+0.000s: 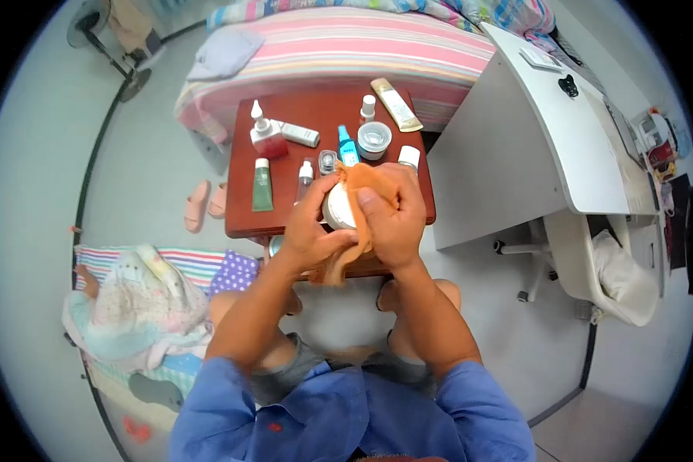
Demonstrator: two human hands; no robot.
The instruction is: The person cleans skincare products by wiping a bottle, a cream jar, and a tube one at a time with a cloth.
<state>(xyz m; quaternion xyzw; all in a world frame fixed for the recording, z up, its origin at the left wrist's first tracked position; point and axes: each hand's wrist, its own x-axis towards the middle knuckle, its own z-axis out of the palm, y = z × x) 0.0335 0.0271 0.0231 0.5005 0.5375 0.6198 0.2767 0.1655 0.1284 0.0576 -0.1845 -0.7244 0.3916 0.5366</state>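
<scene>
My left hand [313, 228] grips a round white jar [338, 206] by its side, above the front part of a red-brown wooden table [323, 100]. An orange cloth [371, 182] is bunched in my right hand [394, 223], which presses it against the jar's right side. Part of the cloth hangs down below both hands. Just beyond my fingers stand a clear bottle with a white cap [306, 172], a small clear-lidded jar [327, 160] and a blue bottle [347, 146]. A white-capped container [409, 157] is close behind my right hand.
On the table are a pump bottle of red liquid [268, 140], a green tube [262, 189], a white tube [299, 135], a clear-lidded tub [374, 140] and a cream tube [396, 105]. A striped bed [346, 46] stands behind, a white desk [508, 138] at right, pink slippers [197, 206] at left.
</scene>
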